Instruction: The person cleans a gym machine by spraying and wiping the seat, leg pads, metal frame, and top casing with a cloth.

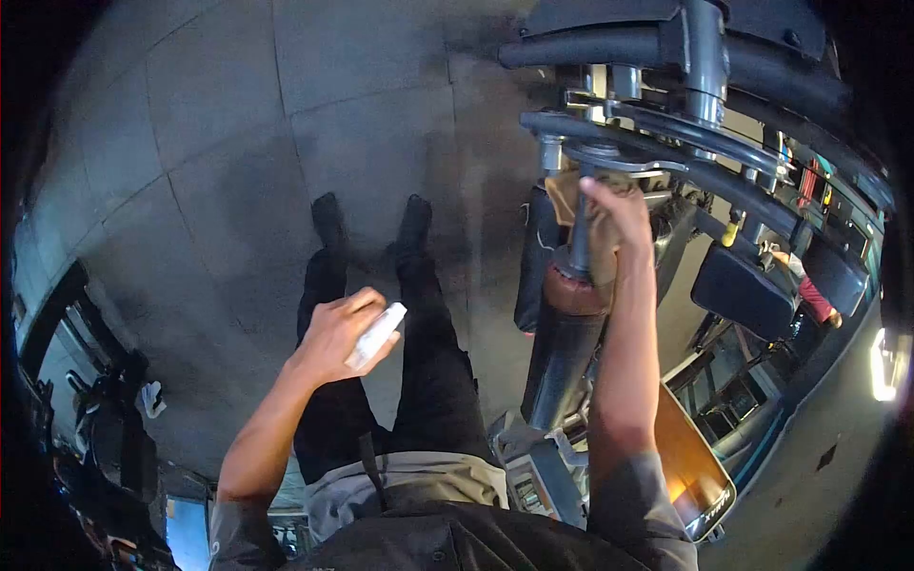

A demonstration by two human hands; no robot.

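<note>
My left hand [343, 338] is closed around a narrow white bottle-like object [379, 335], held in front of my legs. Its exact kind is hard to make out. On the right, my right hand [621, 217] is raised at a gym machine with a brown cloth [564, 198] under its fingers. The cloth lies against an upright metal post [581, 228] of the machine, and my hand covers part of it. Below the post is a dark padded roller [562, 366] with a reddish-brown end.
Dark frame bars [609, 43] of the machine run across the upper right. A black pad [743, 290] sits farther right, with another person's red sleeve [814, 300] beyond it. More equipment [105, 419] stands at lower left on the grey tiled floor [219, 190].
</note>
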